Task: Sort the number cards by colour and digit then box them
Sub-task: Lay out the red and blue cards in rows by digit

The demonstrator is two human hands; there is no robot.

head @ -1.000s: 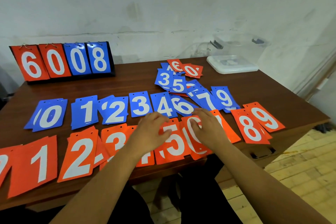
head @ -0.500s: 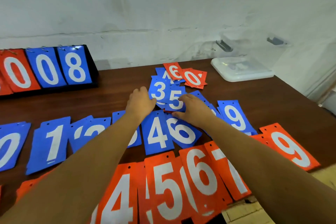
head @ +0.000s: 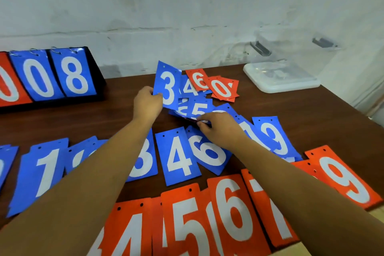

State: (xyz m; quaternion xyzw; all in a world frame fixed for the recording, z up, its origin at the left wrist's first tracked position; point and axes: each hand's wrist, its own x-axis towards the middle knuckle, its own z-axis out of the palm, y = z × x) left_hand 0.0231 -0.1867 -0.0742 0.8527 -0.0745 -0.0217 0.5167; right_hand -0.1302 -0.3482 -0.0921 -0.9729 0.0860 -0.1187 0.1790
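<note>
Blue piles and orange piles are already laid in digit order along the near bench. A blue 3 card is pinched by the left hand; the unsorted heap is gripped by the right hand. The clear box, far right, is judged not yet filled.

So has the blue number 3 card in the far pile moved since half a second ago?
Yes. The blue number 3 card lay flat on the pile; now the left hand has tipped it up, its top edge reaching the white wall.
</note>
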